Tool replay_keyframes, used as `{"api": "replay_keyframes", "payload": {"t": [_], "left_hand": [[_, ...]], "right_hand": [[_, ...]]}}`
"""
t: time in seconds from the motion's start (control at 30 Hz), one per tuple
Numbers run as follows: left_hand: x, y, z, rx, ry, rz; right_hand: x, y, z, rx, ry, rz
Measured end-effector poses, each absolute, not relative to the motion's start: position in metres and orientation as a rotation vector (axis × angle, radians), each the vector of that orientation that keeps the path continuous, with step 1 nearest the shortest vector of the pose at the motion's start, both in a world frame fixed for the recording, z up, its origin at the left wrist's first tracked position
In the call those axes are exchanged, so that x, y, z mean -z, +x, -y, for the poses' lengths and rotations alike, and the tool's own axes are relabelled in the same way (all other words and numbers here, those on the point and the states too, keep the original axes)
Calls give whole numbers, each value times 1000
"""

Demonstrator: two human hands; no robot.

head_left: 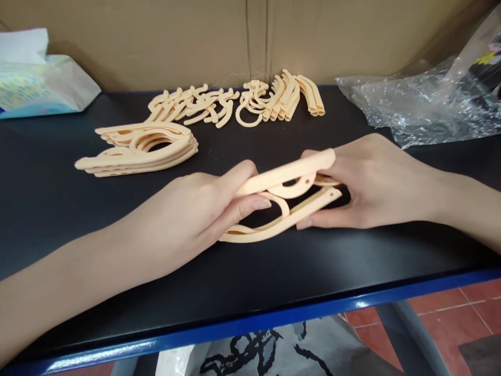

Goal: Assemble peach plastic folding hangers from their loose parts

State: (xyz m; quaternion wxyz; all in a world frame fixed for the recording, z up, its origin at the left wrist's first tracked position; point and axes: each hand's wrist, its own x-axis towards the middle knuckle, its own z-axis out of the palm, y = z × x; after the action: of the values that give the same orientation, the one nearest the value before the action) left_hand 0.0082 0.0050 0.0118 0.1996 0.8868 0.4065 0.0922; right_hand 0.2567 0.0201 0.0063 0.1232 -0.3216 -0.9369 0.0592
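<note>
Both my hands grip one peach plastic folding hanger [285, 201] just above the black table [274, 271]. My left hand [203, 209] is closed on its left end, thumb and fingers pinching the arms. My right hand [371, 180] is closed around its right end, fingers behind the upper bar and thumb under the lower arm. The hanger's arms are folded together with the curved hook between them.
A stack of folded peach hangers [144, 149] lies at the left middle. Loose hooks [195, 104] and arm pieces [289, 96] lie at the back. A tissue pack [39, 86] sits far left, a crumpled clear bag [430, 102] far right. Cardboard wall behind.
</note>
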Motion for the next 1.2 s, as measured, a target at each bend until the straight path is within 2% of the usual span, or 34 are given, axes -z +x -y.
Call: {"api": "replay_keyframes", "payload": {"t": [0.2,0.33,0.53,0.7,0.9,1.2], "left_hand": [[-13,10,-3,-161,2496,-1109],[-14,10,1,-133,2494,-1048],[-16,8,1,-164,2526,-1134],[-14,6,-1,-218,2567,-1193],[-9,5,-7,-231,2600,-1269],[-5,0,-13,-242,2640,-1295]], "right_hand": [[-14,253,-18,-872,-833,2629],[-13,257,-25,-1045,-825,2516],[-12,263,-28,-450,-996,2567],[-16,263,-24,-216,-991,2511],[-16,264,-23,-73,-801,2506],[-8,266,-28,-137,-783,2563]]}}
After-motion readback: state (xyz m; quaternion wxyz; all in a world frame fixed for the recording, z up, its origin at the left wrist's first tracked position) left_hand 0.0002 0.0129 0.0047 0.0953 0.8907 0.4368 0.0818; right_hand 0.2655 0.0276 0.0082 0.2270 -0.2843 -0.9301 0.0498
